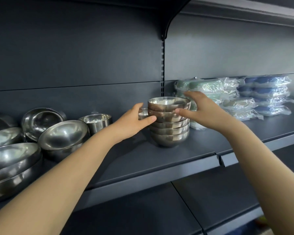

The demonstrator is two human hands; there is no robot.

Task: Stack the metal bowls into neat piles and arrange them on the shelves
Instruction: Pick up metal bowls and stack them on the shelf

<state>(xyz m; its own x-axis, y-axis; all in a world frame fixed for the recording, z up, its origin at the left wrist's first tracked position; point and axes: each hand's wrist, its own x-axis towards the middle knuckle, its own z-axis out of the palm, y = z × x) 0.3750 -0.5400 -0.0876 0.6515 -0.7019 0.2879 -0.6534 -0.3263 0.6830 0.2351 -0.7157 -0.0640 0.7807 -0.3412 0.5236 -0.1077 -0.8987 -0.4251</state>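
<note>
A pile of several nested metal bowls stands upright on the dark shelf, near the middle. My left hand is against the pile's left side, thumb touching the upper bowls and fingers curled behind. My right hand grips the right side, with the thumb on the second bowl's rim and the fingers behind the top bowl. A small metal bowl sits behind my left hand, partly hidden. Loose bowls lie to the left: a tilted one, one leaning on the back panel and a straight-sided one.
Large nested metal bowls fill the shelf's left end. Plastic-wrapped green packs and blue packs are piled on the right, close behind my right hand. A slotted upright runs up the back panel. A lower shelf lies below.
</note>
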